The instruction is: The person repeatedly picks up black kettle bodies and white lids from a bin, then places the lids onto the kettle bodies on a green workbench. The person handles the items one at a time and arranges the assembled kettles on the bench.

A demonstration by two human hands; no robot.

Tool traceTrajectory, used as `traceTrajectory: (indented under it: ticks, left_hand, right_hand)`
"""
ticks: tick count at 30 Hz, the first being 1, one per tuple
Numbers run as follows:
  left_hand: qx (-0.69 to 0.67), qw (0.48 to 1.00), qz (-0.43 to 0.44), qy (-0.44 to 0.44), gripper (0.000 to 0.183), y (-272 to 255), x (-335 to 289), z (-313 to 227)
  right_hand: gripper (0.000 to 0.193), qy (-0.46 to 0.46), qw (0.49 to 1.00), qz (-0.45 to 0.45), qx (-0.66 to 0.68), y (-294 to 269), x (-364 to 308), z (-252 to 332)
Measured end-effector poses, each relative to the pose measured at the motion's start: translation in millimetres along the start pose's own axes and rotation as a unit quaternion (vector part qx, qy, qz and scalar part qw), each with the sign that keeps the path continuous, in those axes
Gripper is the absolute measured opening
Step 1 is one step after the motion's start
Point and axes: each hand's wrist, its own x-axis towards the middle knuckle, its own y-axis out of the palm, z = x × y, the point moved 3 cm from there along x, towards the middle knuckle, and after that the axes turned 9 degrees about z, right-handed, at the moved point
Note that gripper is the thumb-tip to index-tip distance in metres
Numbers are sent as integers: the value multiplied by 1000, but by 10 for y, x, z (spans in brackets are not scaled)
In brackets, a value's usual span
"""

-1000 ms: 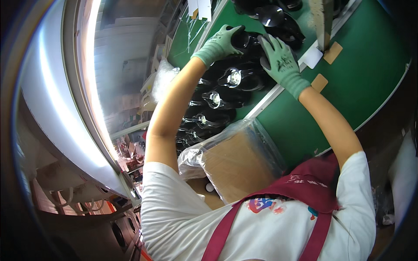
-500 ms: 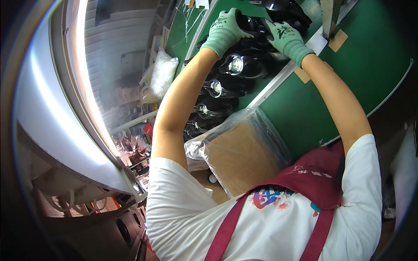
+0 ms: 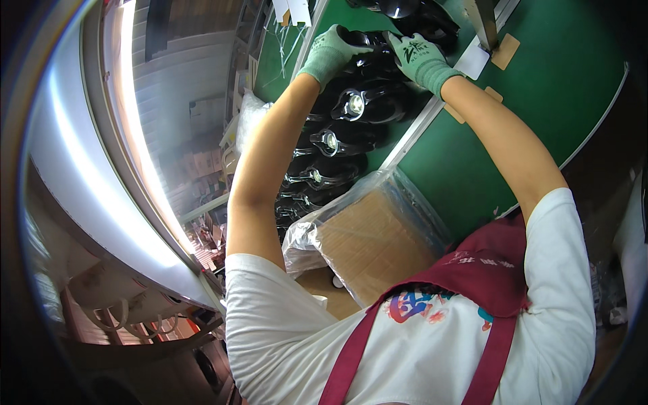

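At the top of the view, my gloved left hand (image 3: pixel 330 55) and gloved right hand (image 3: pixel 420 62) close round opposite ends of a glossy black housing (image 3: pixel 373 57). Its underside and my fingertips are partly hidden. Just nearer, a similar black housing with a round clear lamp (image 3: pixel 356 104) sits in line with several more, such as the lamp housing (image 3: pixel 329 140) below it. Beyond my right hand lies another shiny black piece (image 3: pixel 422 19).
A clear plastic-wrapped cardboard box (image 3: pixel 378 236) stands near my body. The green table (image 3: pixel 466 162) has a metal rail (image 3: pixel 412 135) along it. White ties (image 3: pixel 287 44) hang at upper left, and a metal post (image 3: pixel 482 23) rises at upper right.
The view has shifted a little, so the table and housings sit slightly left of before. Both hands remain on the black housing.
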Motion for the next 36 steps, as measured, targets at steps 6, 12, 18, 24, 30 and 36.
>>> traceTrajectory:
  ticks: [6, 12, 18, 24, 30, 36]
  left_hand:
    - [56, 992, 74, -84, 82, -27, 178, 72]
    - [322, 927, 30, 189, 97, -7, -154, -570]
    - [215, 970, -49, -104, 77, -210, -64, -242]
    - [-295, 946, 2, 133, 48, -382, 23, -420]
    - [265, 962, 59, -41, 83, -21, 15, -442]
    - [494, 804, 87, 320, 59, 80, -119, -377]
  right_hand:
    - [57, -8, 1000, -7, -5, -3, -22, 55]
    - [58, -15, 1000, -21, 15, -37, -13, -75]
    - [58, -31, 999, -14, 2, -90, 9, 23]
    - [54, -41, 995, -71, -49, 42, 47, -47]
    - [64, -35, 998, -30, -38, -3, 64, -127]
    - [69, -84, 994, 71, 9, -323, 78, -140]
